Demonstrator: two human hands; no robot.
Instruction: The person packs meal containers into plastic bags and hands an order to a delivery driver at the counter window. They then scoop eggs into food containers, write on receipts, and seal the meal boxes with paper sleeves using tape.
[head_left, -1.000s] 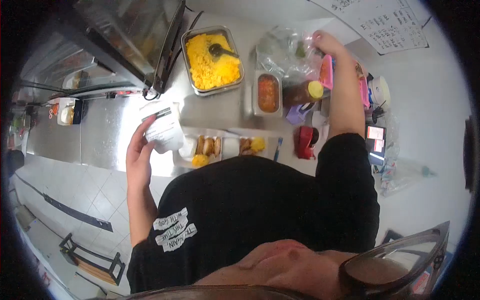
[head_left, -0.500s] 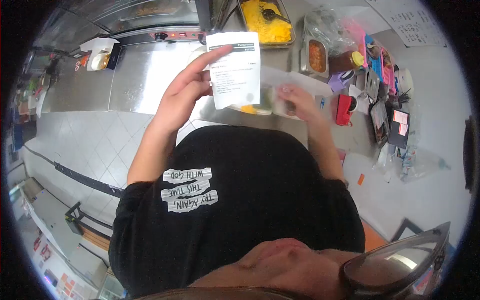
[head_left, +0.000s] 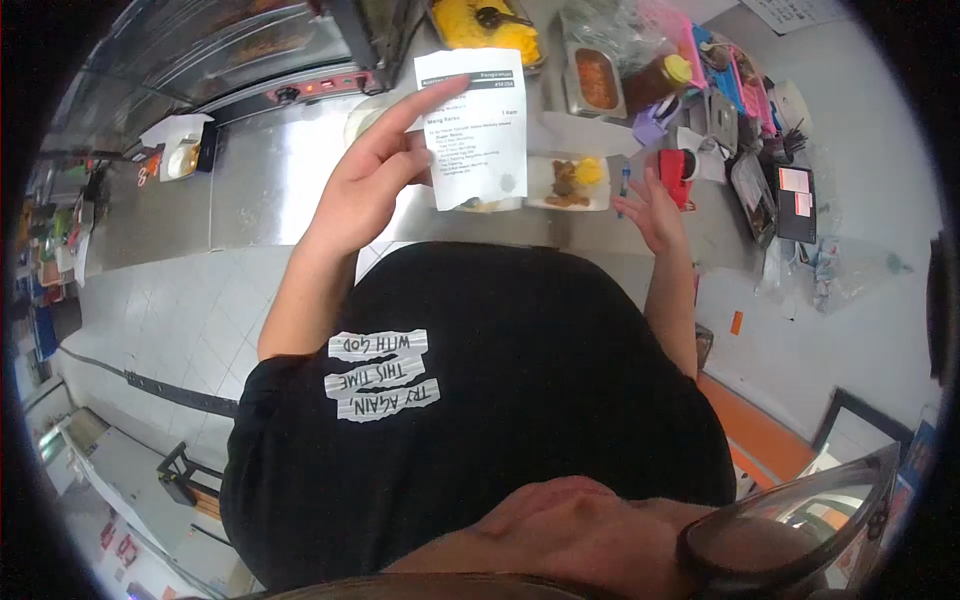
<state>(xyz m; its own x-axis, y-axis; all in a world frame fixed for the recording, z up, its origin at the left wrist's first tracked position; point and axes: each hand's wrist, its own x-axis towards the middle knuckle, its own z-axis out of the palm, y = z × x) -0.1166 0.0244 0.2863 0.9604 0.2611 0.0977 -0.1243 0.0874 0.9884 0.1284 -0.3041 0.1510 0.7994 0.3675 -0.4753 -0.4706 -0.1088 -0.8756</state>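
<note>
My left hand (head_left: 372,190) grips a printed paper receipt (head_left: 472,130), index finger across its front, and holds it up over the counter. My right hand (head_left: 655,212) is open with fingers spread, holding nothing. It is beside a blue pen (head_left: 625,178) and close to a red object (head_left: 676,172) that I cannot name. Between my hands sits an open white takeaway box (head_left: 540,185) with brown pieces of food and a yellow heap in it. Another food container is mostly hidden behind the receipt.
A tray of yellow food (head_left: 470,35) with a black spoon stands at the back, near a metal pan of reddish food (head_left: 597,80). A jar with a yellow lid (head_left: 665,75) is farther right. A glass-fronted cabinet (head_left: 230,55) is at back left, and a small box (head_left: 183,150) lies left.
My right hand has moved right, off the white takeaway box, and its fingers have spread. The food in the box now shows. My left hand still holds the receipt in about the same place.
</note>
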